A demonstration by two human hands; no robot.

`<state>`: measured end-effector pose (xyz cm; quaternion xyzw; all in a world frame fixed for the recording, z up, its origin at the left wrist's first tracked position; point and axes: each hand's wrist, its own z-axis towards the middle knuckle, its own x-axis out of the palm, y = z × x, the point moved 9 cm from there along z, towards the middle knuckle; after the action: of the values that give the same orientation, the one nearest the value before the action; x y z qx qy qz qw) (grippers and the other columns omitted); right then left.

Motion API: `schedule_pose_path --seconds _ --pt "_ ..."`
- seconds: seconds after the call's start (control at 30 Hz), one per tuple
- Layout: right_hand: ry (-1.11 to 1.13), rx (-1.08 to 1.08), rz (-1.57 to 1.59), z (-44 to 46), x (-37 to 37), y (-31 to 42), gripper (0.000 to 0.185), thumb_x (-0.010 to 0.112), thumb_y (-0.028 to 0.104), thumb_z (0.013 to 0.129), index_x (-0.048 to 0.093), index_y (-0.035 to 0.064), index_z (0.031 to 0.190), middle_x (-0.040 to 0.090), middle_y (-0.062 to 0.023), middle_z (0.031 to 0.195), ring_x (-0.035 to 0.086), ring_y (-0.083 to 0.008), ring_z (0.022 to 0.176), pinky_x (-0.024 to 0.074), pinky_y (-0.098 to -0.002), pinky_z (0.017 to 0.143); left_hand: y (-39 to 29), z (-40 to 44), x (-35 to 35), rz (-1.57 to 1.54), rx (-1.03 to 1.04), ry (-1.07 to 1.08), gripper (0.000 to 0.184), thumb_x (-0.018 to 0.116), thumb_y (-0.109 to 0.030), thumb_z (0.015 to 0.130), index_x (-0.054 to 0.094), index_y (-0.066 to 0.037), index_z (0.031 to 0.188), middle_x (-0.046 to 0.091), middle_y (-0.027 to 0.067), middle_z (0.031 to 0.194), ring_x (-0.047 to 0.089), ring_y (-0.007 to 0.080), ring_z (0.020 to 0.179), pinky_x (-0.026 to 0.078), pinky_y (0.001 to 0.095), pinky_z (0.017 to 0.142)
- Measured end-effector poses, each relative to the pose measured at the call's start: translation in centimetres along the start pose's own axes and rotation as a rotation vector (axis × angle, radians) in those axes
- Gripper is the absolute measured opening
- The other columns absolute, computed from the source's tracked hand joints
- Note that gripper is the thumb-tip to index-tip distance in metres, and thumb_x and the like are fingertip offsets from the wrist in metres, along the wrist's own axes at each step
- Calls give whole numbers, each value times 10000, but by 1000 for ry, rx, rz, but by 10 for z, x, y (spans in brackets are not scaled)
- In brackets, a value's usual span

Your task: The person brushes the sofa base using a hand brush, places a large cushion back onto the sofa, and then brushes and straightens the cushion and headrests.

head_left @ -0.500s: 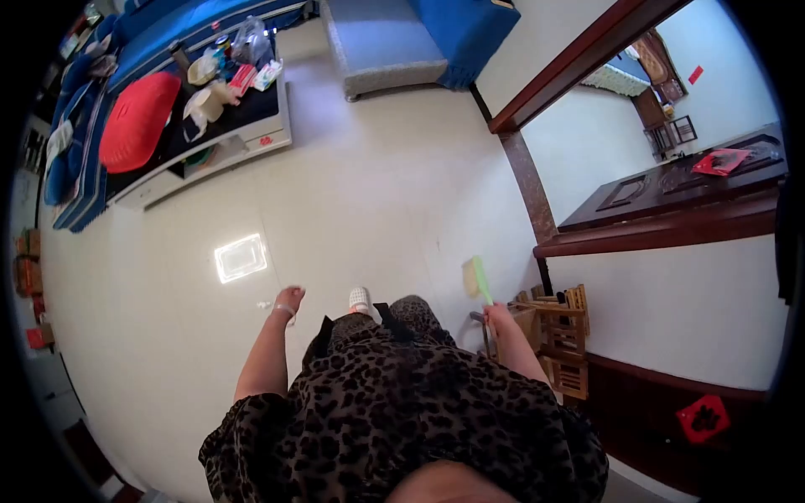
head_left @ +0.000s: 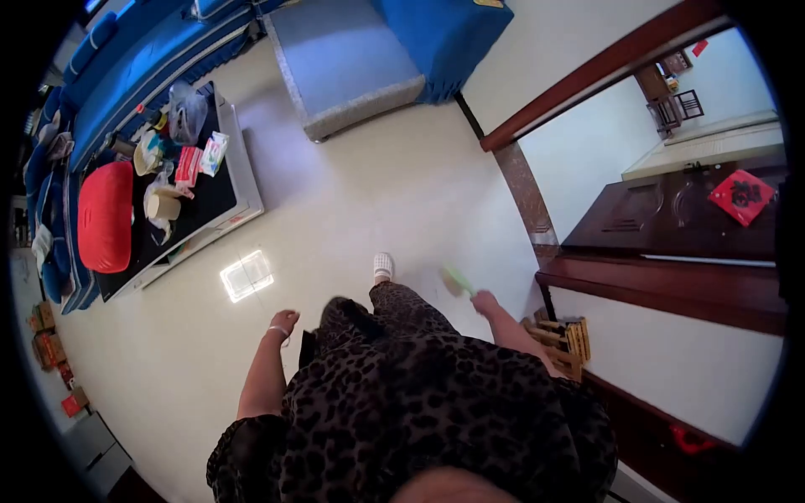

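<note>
In the head view, my right hand (head_left: 484,303) is closed around the light green handle of a brush (head_left: 456,280) with pale bristles. The brush points forward and left above the floor, a little blurred by motion. Out to the other side hangs my left hand (head_left: 285,320), its fingers loosely curled and nothing visible in them. A thin band circles that wrist. Between the hands, one foot in a white slipper (head_left: 383,267) is stretched forward on the floor.
A low table (head_left: 243,180) at the left carries a red cushion (head_left: 106,216), tissue packs and plastic bags. Behind it stand a blue sofa (head_left: 134,63) and a grey-blue chaise (head_left: 344,63). At right are a doorway with a dark door (head_left: 646,214) and wooden stools (head_left: 560,339).
I have stepped forward: the table, chaise and doorway have shifted in view, and the other foot is now ahead. The brush has swung leftward with my right hand, still held.
</note>
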<state>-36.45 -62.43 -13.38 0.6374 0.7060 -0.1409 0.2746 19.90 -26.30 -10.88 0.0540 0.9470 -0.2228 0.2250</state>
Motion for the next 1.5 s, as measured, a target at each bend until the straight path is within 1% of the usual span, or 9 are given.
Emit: schedule_pose_path --seconds 0.07,0.23,0.43,0.5,0.7,0.9,1.17,1.27,1.5 --pt "-229 -126 114 35 -101 70 323 447 268 850 602 2 948 620 -237 915 607 -358 886 460 -453 804 8 10 -23 94 -95 -1 435 582 -373 835 630 -7 1064 669 146 936 631 271 890 494 380 785" --pt "-266 -65 226 110 -279 207 418 488 326 878 463 102 1230 593 -209 1071 561 -361 1028 455 -445 845 -50 56 -49 -443 -172 -92 386 596 -291 860 603 22 1084 662 117 874 627 170 750 511 285 668" --pt "-348 -15 591 317 -323 223 447 523 251 893 421 128 1310 627 -155 1000 612 -307 916 481 -403 764 -128 202 -68 -130 -69 76 371 565 -270 887 589 31 1104 662 108 871 616 184 758 494 291 707" --pt "-377 -9 689 359 -341 234 455 518 243 900 409 147 1331 633 -139 948 621 -293 878 487 -404 736 -214 217 -114 -370 4 37 380 546 -293 898 581 3 1134 662 104 933 619 178 814 484 301 730" --pt "-473 154 138 412 -465 339 503 476 293 910 324 243 1387 604 -143 1083 612 -309 942 484 -440 784 -355 270 -168 -573 -150 62 387 557 -286 907 553 -19 1187 656 77 959 610 145 873 454 263 762" --pt "-351 215 98 535 -477 356 520 476 258 897 322 253 1394 623 -158 1027 611 -316 934 482 -442 783 -368 312 -149 -559 -134 23 374 534 -333 911 569 -77 1181 667 52 974 620 122 848 424 251 677" --pt "-306 -144 483 515 -428 348 579 515 219 886 285 247 1416 636 -174 1014 624 -337 895 480 -442 762 -429 343 -63 -619 -267 222 339 543 -219 912 552 7 1164 656 84 969 611 144 860 464 271 759" --pt "-331 50 459 532 -485 343 537 490 153 891 331 150 1404 592 -192 1100 599 -264 962 460 -335 818 -472 352 -78 -694 -286 185 321 537 -171 917 543 33 1164 651 104 965 605 152 846 485 279 809" --pt "-224 -216 642 537 -437 361 470 501 177 902 400 107 1356 614 -107 921 596 -203 802 481 -337 723 -500 363 -83 -715 -319 169 325 534 -186 924 537 22 1174 654 113 965 615 157 852 488 276 808"
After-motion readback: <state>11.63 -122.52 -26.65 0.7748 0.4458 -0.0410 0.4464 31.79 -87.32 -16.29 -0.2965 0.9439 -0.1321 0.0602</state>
